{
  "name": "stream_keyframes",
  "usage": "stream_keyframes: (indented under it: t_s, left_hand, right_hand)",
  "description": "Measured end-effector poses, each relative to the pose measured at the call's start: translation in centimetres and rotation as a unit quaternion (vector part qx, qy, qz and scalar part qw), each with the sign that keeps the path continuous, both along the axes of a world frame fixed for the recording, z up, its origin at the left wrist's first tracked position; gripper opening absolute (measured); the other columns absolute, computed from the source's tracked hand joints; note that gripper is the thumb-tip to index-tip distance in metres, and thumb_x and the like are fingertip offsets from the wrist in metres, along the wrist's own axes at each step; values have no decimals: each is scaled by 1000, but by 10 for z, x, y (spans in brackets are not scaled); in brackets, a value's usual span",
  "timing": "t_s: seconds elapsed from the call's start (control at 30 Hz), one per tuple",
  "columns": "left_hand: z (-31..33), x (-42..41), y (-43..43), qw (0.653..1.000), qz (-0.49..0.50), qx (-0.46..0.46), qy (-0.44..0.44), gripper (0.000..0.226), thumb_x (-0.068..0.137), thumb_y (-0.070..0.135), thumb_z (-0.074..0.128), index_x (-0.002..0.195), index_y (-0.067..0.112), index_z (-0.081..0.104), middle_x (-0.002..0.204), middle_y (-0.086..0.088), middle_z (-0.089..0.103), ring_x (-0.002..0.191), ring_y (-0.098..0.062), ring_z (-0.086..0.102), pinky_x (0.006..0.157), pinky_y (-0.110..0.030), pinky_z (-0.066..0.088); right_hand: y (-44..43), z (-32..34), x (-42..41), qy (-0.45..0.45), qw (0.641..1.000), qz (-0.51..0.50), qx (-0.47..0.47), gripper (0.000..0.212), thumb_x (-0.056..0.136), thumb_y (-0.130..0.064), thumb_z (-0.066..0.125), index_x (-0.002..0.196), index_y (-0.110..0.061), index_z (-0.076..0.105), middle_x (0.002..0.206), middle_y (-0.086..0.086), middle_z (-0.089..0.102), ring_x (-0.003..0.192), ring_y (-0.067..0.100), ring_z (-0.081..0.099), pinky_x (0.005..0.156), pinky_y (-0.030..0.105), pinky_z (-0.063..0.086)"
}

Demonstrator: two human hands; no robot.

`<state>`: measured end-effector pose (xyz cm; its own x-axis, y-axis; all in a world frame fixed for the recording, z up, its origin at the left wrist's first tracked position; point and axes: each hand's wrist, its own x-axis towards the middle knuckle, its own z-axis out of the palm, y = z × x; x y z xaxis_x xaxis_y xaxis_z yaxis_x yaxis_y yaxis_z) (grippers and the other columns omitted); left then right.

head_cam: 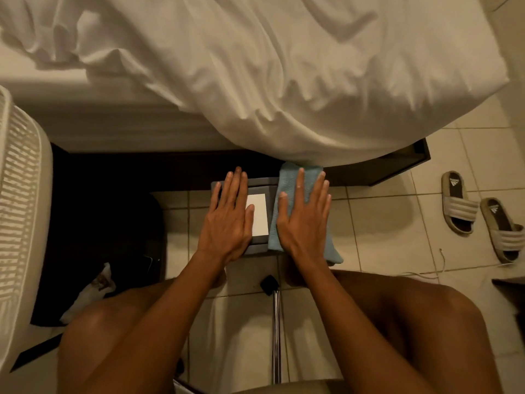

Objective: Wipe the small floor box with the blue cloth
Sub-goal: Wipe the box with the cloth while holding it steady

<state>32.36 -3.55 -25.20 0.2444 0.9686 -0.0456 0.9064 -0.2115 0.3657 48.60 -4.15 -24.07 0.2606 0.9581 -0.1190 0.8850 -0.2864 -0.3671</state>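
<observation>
A small grey box [260, 186] with a white label on top stands on the tiled floor beside the bed. My left hand [228, 217] lies flat on the box's left half, fingers spread. A folded light blue cloth [287, 177] drapes over the box's right side and hangs down to the floor. My right hand [304, 214] presses flat on the cloth, fingers apart and pointing toward the bed.
A bed with a rumpled white duvet [284, 81] overhangs the dark bed frame [397, 166] just beyond the box. A white slatted basket [20, 194] stands at left, a pair of slides [480, 217] at right. A metal pole [276, 331] and my knees are near.
</observation>
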Motion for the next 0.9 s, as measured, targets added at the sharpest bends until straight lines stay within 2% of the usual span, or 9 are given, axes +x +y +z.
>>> stream_keyframes:
  t_s: [0.07,0.13,0.27,0.5,0.67,0.77,0.9]
  left_hand:
    - [0,4,-3,1000,18,2,4,64,105,36,21,158,10,-2,167,-7,-6,154,-17,-9,126,-40,0]
    - [1,10,-5,999,41,1,6,63,105,36,21,158,11,-2,167,-6,-6,154,-16,-9,126,-42,0]
    - [2,15,-2,998,68,-7,3,61,105,35,19,158,14,-4,167,-4,-4,154,-15,-8,126,-43,0]
    - [2,11,-1,999,43,-12,15,60,106,34,19,158,13,-1,167,-5,-3,154,-16,-5,126,-43,3]
    - [4,12,1,999,45,-8,23,60,105,36,17,158,12,-1,167,-5,-1,154,-16,-3,126,-40,2]
    - [3,-1,5,1000,4,-18,0,61,105,37,19,158,16,-2,167,-2,-4,154,-14,-4,126,-34,0]
    - [2,-14,11,999,-39,-17,-13,59,105,38,17,158,17,3,167,-2,2,154,-12,-3,126,-36,3]
  right_hand:
    - [-8,1,2,1,999,34,2,71,101,-59,24,158,-29,-7,166,11,-17,153,25,-18,126,47,-2]
    - [-16,3,11,11,994,109,8,76,99,-61,29,158,-29,-6,166,8,-19,153,23,-20,125,45,-5]
    - [-18,6,26,9,977,212,-13,77,98,-62,36,158,-35,-4,166,5,-18,153,21,-19,126,46,-2]
    - [-38,1,6,12,990,139,-11,65,102,-54,25,158,-34,-2,166,4,-16,153,21,-18,126,46,-1]
    - [-7,5,15,50,987,154,-3,59,104,-51,23,157,-39,2,167,3,-12,153,20,-16,125,47,-3]
    - [-1,1,21,30,987,158,8,59,104,-50,26,157,-39,2,168,4,-7,154,20,-12,126,48,0]
    - [-4,-2,22,22,988,154,15,63,104,-49,32,158,-38,2,168,4,-7,154,20,-11,126,47,1]
